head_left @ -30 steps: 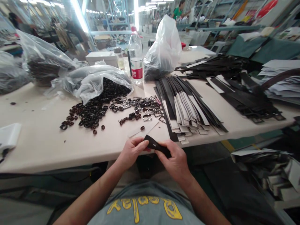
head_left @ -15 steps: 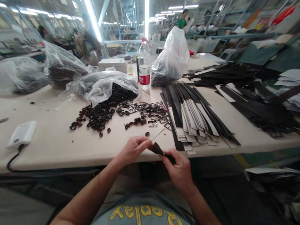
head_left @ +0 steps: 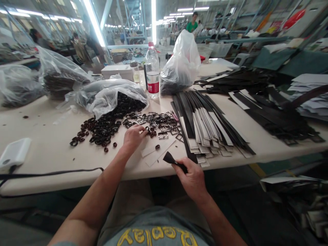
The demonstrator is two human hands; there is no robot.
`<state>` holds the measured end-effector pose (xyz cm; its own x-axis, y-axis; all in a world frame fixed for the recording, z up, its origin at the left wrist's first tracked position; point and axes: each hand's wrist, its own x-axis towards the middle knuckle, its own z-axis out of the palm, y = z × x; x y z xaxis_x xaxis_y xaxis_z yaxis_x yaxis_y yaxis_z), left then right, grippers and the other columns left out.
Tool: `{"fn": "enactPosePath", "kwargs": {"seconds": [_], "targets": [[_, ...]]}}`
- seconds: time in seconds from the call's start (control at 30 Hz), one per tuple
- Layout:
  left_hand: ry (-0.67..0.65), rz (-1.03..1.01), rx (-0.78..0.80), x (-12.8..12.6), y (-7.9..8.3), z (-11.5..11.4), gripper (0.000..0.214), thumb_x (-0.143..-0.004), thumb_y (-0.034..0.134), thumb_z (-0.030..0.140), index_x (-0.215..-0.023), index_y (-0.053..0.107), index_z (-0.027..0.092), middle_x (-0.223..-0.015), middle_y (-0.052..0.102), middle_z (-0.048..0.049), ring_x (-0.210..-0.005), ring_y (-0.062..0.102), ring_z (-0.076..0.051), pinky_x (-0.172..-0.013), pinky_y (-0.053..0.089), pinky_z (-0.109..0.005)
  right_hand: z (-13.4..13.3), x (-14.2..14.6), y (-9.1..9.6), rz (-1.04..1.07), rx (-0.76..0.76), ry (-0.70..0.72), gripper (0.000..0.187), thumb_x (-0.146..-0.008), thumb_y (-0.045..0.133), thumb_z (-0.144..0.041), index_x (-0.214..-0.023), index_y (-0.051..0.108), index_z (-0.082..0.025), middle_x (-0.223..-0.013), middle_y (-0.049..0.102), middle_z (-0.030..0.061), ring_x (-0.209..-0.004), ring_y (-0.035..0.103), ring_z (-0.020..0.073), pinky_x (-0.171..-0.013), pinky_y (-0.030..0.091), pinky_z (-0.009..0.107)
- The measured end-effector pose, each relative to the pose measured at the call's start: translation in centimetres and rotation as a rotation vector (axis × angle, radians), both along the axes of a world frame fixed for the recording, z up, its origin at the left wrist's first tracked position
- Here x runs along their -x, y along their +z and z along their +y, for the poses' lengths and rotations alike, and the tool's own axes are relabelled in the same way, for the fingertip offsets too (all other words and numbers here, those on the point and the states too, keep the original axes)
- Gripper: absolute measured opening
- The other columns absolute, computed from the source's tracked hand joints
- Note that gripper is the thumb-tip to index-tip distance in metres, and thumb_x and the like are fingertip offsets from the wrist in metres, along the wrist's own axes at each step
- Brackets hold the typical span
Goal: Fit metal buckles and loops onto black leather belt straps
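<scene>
- Dark leather strap end [head_left: 171, 160]: long axis runs near-right to far-left, tip pointing far-left, over the near edge of the counter [head_left: 51, 160]. Your right hand [head_left: 192, 179] pinches its near end, fingers closed.
- Change: your left hand [head_left: 132, 136] is off the strap, out far-left, palm down, half curled beside the metal buckles [head_left: 163, 135]. Cannot tell if it holds anything.
- Around: dark rings [head_left: 102, 131] left; pale card slips [head_left: 155, 153] between your hands; strap stack [head_left: 202, 126] right.
</scene>
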<state>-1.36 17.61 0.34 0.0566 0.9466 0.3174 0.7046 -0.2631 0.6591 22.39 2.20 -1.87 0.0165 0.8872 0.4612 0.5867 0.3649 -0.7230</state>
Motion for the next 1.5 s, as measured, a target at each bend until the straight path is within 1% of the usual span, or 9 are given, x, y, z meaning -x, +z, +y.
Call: {"fn": "enactPosePath", "kwargs": {"seconds": [0.17, 0.3, 0.53, 0.87, 0.93, 1.0, 1.13, 1.37, 1.5], "targets": [[-0.085, -0.803, 0.359, -1.9, 0.7, -3.8, 0.036, -0.065, 0.082, 0.05, -0.074, 0.07, 0.017, -0.069, 0.066, -0.0002, -0.065, 0.059, -0.013, -0.061, 0.046, -0.025, 1.6, 0.2, 1.6, -0.049, -0.058, -0.069, 0.011, -0.095, 0.061, -0.027, -0.086, 0.063, -0.022, -0.078, 0.067, 0.0015, -0.073, 0.064, 0.0218, -0.067, 0.043, 0.031], [-0.099, -1.126, 0.554, -4.4, 1.4, -7.6, 0.041, -0.057, 0.091, 0.046, -0.071, 0.065, 0.017, -0.069, 0.065, 0.0024, -0.065, 0.063, -0.01, -0.059, 0.048, -0.019, 2.5, 1.0, 2.8, -0.076, -0.131, -0.094, 0.012, -0.097, 0.06, -0.027, -0.086, 0.063, -0.022, -0.078, 0.065, 0.0028, -0.074, 0.063, 0.0219, -0.068, 0.043, 0.031], [-0.162, -1.223, 0.635, -5.2, 1.9, -9.0, 0.046, -0.055, 0.094, 0.037, -0.09, 0.071, 0.02, -0.074, 0.068, 0.0032, -0.054, 0.057, -0.005, -0.052, 0.048, -0.016, 1.7, 1.5, 3.0, -0.055, -0.091, 0.016, 0.01, -0.096, 0.062, -0.024, -0.088, 0.065, -0.021, -0.08, 0.066, 0.0032, -0.077, 0.063, 0.0211, -0.07, 0.044, 0.03], [-0.527, -1.235, 1.226, -5.0, 0.7, -11.3, 0.05, -0.045, 0.095, 0.051, -0.068, 0.07, 0.014, -0.053, 0.06, 0.001, -0.043, 0.051, -0.008, -0.043, 0.042, -0.019, -1.6, -0.4, 3.2, 0.108, -0.018, 0.397, 0.008, -0.096, 0.065, -0.02, -0.089, 0.066, -0.024, -0.077, 0.066, 0.0006, -0.068, 0.063, 0.0193, -0.062, 0.048, 0.029], [-0.484, -1.209, 1.193, -5.6, 0.7, -11.6, 0.049, -0.05, 0.093, 0.054, -0.071, 0.073, 0.014, -0.053, 0.058, 0.0021, -0.043, 0.048, -0.007, -0.044, 0.04, -0.019, -1.8, -0.5, 2.8, 0.108, -0.028, 0.368, 0.007, -0.096, 0.064, -0.019, -0.091, 0.065, -0.024, -0.078, 0.066, 0.0, -0.068, 0.063, 0.0187, -0.062, 0.049, 0.028], [-0.384, -1.123, 0.976, -6.1, 1.0, -12.1, 0.043, -0.067, 0.084, 0.056, -0.083, 0.078, 0.017, -0.064, 0.065, -0.0002, -0.053, 0.055, -0.009, -0.052, 0.044, -0.021, -1.9, -0.4, 2.3, 0.081, -0.043, 0.263, 0.006, -0.097, 0.063, -0.02, -0.093, 0.065, -0.025, -0.081, 0.067, -0.0002, -0.07, 0.065, 0.019, -0.064, 0.05, 0.029], [-0.313, -0.903, 0.55, -6.5, 1.6, -13.1, 0.043, -0.087, 0.065, 0.056, -0.108, 0.078, 0.02, -0.11, 0.076, -0.0074, -0.106, 0.065, -0.022, -0.098, 0.048, -0.032, -2.0, -0.1, 1.3, 0.019, -0.064, 0.114, 0.004, -0.098, 0.062, -0.024, -0.096, 0.064, -0.026, -0.083, 0.068, -0.0003, -0.072, 0.066, 0.02, -0.066, 0.05, 0.03], [-0.408, -0.984, 0.701, -7.3, -0.1, -15.0, 0.056, -0.088, 0.064, 0.056, -0.128, 0.068, 0.019, -0.126, 0.071, -0.0104, -0.122, 0.061, -0.03, -0.111, 0.043, -0.043, -2.3, 1.1, 0.6, -0.044, -0.082, 0.051, 0.008, -0.098, 0.057, -0.02, -0.092, 0.062, -0.023, -0.086, 0.068, 0.0026, -0.079, 0.067, 0.0224, -0.071, 0.049, 0.032], [-0.481, -0.867, 0.575, -6.5, -0.1, -14.8, 0.043, -0.095, 0.055, 0.049, -0.127, 0.069, 0.024, -0.143, 0.06, -0.0074, -0.131, 0.054, -0.029, -0.117, 0.037, -0.043, -2.0, 0.7, 2.2, 0.075, 0.197, 0.185, 0.015, -0.09, 0.067, -0.023, -0.105, 0.064, -0.022, -0.095, 0.071, 0.0029, -0.085, 0.067, 0.0235, -0.074, 0.05, 0.031]]}}
